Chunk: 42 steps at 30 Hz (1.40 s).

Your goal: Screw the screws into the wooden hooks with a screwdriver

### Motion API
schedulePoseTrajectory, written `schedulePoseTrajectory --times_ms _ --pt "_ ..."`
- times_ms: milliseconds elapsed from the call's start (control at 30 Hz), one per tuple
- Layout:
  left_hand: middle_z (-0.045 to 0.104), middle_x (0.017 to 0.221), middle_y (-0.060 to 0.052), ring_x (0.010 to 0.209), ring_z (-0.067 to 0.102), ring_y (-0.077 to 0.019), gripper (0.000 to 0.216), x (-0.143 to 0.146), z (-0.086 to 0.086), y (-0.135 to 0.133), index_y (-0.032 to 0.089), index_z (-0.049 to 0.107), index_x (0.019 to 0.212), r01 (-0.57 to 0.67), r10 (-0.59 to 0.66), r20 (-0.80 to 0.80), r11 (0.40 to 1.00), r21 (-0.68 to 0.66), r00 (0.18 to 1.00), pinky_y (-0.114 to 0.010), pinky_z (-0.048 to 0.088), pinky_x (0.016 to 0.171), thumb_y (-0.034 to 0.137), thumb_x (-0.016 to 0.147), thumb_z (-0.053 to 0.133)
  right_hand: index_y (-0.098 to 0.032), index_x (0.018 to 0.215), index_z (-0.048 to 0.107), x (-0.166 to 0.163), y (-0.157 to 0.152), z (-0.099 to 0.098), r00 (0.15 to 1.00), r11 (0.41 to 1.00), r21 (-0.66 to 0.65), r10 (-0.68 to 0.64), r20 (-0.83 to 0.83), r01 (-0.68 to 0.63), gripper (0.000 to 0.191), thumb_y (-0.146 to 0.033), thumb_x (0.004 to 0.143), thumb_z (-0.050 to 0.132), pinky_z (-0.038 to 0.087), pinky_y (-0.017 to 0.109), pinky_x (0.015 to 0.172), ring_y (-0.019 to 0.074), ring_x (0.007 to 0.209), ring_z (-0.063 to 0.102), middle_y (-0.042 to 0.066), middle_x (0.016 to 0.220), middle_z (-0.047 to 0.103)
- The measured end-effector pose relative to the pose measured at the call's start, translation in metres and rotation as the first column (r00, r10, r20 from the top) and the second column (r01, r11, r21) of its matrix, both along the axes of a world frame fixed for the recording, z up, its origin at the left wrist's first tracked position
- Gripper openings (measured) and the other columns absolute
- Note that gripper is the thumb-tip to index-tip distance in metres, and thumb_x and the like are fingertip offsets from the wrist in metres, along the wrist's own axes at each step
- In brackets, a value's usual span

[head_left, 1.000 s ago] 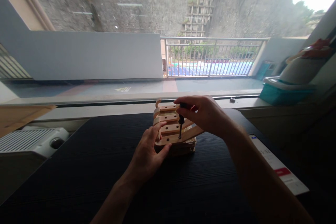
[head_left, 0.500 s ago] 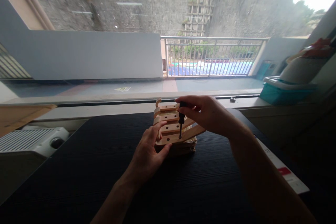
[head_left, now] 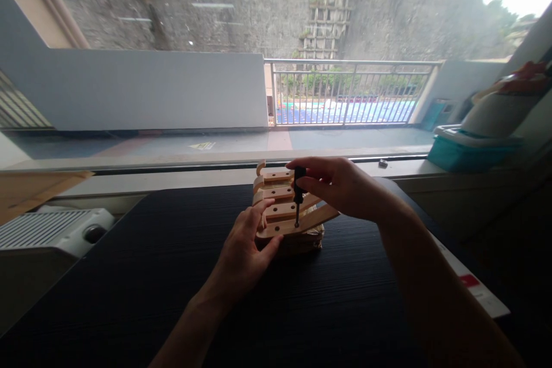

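A light wooden assembly of stacked slats with round holes stands on the black table. My left hand grips its near left corner, thumb on the front edge and fingers laid over the slats. My right hand is closed round the dark handle of a small screwdriver. The screwdriver stands upright with its tip set on the nearest slat.
A white card with a red mark lies on the table at the right. A teal box sits on the window ledge at right, with a small dark object near it. A white appliance stands left of the table.
My right hand has shifted slightly on the screwdriver handle, and my right forearm now hides more of the white card. The wooden assembly and my left hand have stayed in place.
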<state>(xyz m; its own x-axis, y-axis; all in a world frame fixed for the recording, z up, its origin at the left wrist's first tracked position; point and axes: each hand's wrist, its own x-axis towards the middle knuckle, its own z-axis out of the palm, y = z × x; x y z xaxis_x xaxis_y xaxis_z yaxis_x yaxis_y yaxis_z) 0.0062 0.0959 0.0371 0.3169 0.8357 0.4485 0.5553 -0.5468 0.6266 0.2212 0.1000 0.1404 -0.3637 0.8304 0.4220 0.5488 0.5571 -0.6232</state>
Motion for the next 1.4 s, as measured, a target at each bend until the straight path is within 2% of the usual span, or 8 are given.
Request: schedulePoseTrajectory --times_ms 233,333,467,600,733,967,1133,1400 --pt "0.048 0.091 0.000 0.085 0.052 -0.0165 0.056 -0.001 -0.004 0.002 0.030 0.040 0.132 -0.001 0.000 0.024 0.999 0.035 1.000 -0.034 0.045 0.084 0.024 0.081 0.061 -0.020 0.101 0.064 -0.002 -0.002 -0.001 0.995 0.995 0.005 -0.096 0.038 0.096 0.028 -0.042 0.084 0.057 0.035 0.025 0.054 0.0120 0.063 0.054 0.001 0.074 0.064" --pt "0.049 0.096 -0.001 0.089 0.052 -0.0169 0.056 -0.001 -0.004 0.002 0.030 0.040 0.132 0.012 -0.012 0.039 1.000 0.018 0.999 -0.034 0.046 0.085 0.024 0.080 0.061 -0.019 0.094 0.064 -0.003 -0.003 0.014 0.970 0.993 0.065 -0.106 0.217 0.094 0.023 -0.039 0.085 0.055 0.034 0.025 0.055 0.0117 0.063 0.053 0.002 0.075 0.064" --pt "0.050 0.099 -0.002 0.091 0.052 -0.0175 0.056 0.000 -0.002 0.001 0.028 0.040 0.132 0.016 -0.017 0.046 1.000 0.019 0.999 -0.035 0.046 0.086 0.023 0.080 0.061 -0.022 0.086 0.068 -0.007 -0.003 0.047 0.801 0.995 0.093 -0.077 0.594 0.027 0.020 -0.035 0.085 0.053 0.029 0.026 0.054 0.0109 0.057 0.048 0.000 0.070 0.063" --pt "0.051 0.094 -0.002 0.088 0.053 -0.0178 0.056 0.000 -0.001 0.001 0.027 0.042 0.131 0.030 -0.031 0.056 0.999 0.032 0.998 -0.037 0.047 0.085 0.020 0.079 0.061 -0.022 0.084 0.069 -0.014 -0.003 0.067 0.665 0.995 -0.025 0.085 0.742 -0.099 0.017 -0.023 0.083 0.052 0.033 0.025 0.060 0.0113 0.065 0.052 0.001 0.081 0.067" --pt "0.053 0.100 -0.003 0.091 0.053 -0.0194 0.057 -0.001 0.000 0.000 0.027 0.042 0.130 0.051 -0.054 0.068 0.997 0.051 0.996 -0.039 0.048 0.087 0.017 0.077 0.061 -0.020 0.083 0.069 -0.017 -0.003 0.066 0.644 0.996 -0.028 0.073 0.762 -0.079 0.021 -0.017 0.085 0.048 0.036 0.026 0.067 0.0130 0.071 0.054 0.004 0.085 0.067" --pt "0.054 0.104 -0.005 0.098 0.053 -0.0219 0.058 -0.001 0.001 -0.001 0.027 0.042 0.130 0.052 -0.055 0.047 0.996 0.069 0.997 -0.042 0.048 0.089 0.016 0.077 0.062 -0.020 0.086 0.068 -0.017 -0.002 0.056 0.668 0.996 -0.022 0.078 0.740 -0.092 0.024 -0.027 0.090 0.045 0.036 0.027 0.066 0.0139 0.070 0.055 0.003 0.082 0.067" --pt "0.055 0.104 -0.005 0.102 0.053 -0.0232 0.058 0.000 0.001 -0.001 0.026 0.042 0.130 0.040 -0.044 0.054 0.997 0.073 0.998 -0.042 0.048 0.089 0.015 0.076 0.062 -0.019 0.082 0.063 -0.028 -0.010 0.063 0.592 1.000 -0.011 0.026 0.805 -0.029 0.025 -0.028 0.091 0.042 0.032 0.026 0.058 0.0121 0.062 0.050 0.003 0.078 0.066" --pt "0.054 0.104 -0.005 0.100 0.053 -0.0219 0.056 0.001 0.001 -0.001 0.026 0.044 0.128 0.044 -0.048 0.073 0.997 0.057 0.996 -0.042 0.047 0.091 0.016 0.076 0.061 -0.020 0.085 0.065 -0.026 -0.011 0.065 0.617 1.000 -0.017 0.026 0.786 -0.022 0.021 -0.026 0.087 0.045 0.033 0.026 0.059 0.0130 0.065 0.053 0.002 0.078 0.067"
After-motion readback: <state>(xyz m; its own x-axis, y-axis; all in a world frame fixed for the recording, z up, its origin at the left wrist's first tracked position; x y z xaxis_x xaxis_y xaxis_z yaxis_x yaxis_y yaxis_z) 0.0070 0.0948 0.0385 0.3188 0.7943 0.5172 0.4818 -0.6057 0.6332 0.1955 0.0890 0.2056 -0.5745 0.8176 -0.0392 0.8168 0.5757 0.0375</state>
